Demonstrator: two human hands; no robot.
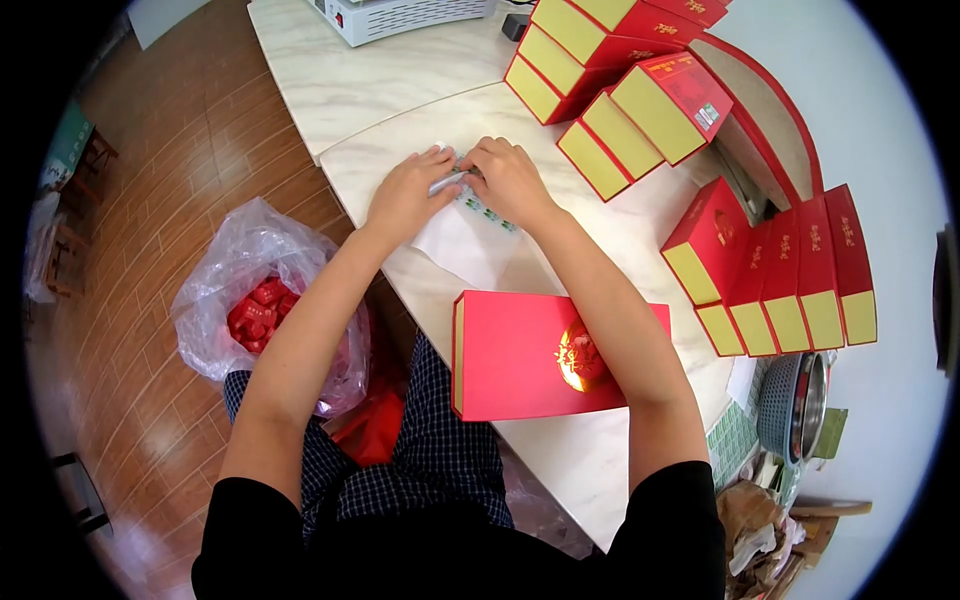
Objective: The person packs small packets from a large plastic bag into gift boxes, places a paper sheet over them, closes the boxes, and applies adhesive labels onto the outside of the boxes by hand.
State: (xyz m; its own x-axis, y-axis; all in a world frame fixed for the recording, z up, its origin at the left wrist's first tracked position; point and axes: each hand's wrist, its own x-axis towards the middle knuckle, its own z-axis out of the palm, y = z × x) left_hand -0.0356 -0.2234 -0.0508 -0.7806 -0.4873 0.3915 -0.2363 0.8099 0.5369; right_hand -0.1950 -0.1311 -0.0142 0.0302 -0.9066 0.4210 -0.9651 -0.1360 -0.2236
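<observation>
Both my hands are at the far end of a thin white sheet with green print (462, 248), which lies on the pale marbled table (590, 240). My left hand (410, 193) has its fingers bent over the left end of a narrow folded or rolled edge. At the other end of that edge, my right hand (508, 180) pinches with thumb and curled fingers. Nearer to me, under my right forearm, a red box with a gold emblem (520, 350) lies flat.
Red boxes with yellow sides (640, 130) are stacked at the back right, and several more (780, 270) stand farther right. A clear plastic bag of red packets (240, 235) is at my left. A white appliance (400, 18) stands at the back; a grey basket (780, 405) is at right.
</observation>
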